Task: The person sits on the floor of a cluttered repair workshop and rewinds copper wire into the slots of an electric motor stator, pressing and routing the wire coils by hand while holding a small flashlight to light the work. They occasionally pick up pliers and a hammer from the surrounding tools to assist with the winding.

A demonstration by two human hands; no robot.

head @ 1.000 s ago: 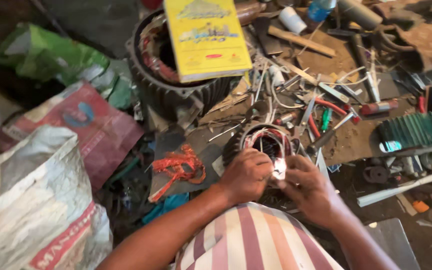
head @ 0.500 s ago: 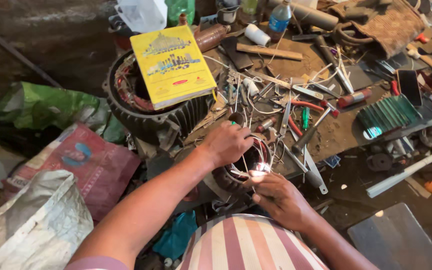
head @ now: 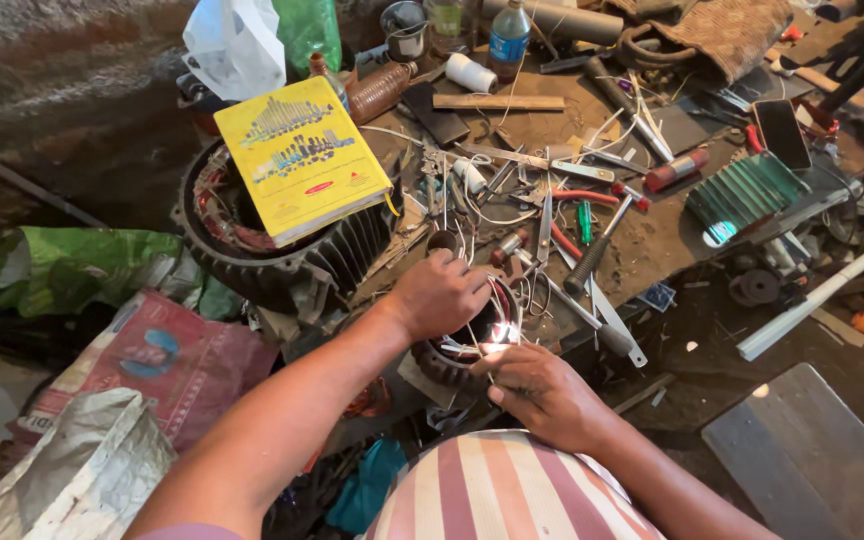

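At the near edge of the cluttered desk, both hands work on a small motor stator. The left hand lies curled over the stator's top rim, fingers bent and closed around its edge. The right hand sits just below and to the right, fingers pinched together on thin wires at the stator's opening, where a bright glint shows. The stator is a dark ribbed ring with reddish copper windings inside, tilted toward the person and resting between the two hands, just above a striped garment. Up and to the left stands a much larger stator with a yellow book lying on top. Pliers, screwdrivers and loose wire are scattered just beyond the hands.
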